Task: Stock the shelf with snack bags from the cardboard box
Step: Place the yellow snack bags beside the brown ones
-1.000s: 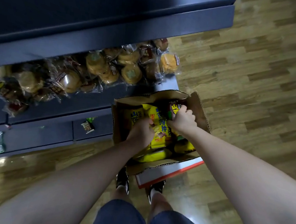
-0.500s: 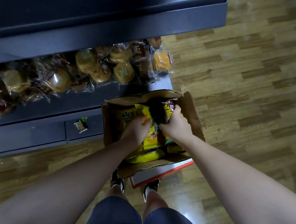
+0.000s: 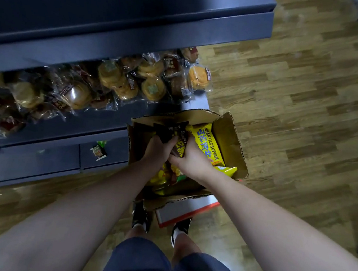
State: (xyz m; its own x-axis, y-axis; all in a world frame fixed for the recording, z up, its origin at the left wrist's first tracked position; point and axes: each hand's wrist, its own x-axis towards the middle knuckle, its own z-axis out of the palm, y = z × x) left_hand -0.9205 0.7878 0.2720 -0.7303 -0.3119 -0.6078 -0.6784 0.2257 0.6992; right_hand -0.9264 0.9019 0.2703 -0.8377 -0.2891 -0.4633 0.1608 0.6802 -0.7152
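Wood-plank floor (glossy) under dark shelf and cardboard box.

One cardboard box at centre frame, two hands in it: left hand, right hand. Inside, one dark snack bag and at least three yellow snack bags. On the shelf at upper left, wrapped pastries, well over a dozen, too jumbled to count exactly. Two shoes at bottom centre.

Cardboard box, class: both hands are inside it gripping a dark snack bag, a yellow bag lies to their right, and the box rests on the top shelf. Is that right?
Not quite. The head view shows the cardboard box down by the floor in front of the person's feet, not on the shelf. The rest stands: left hand and right hand grip the dark snack bag, with the yellow bag at right.
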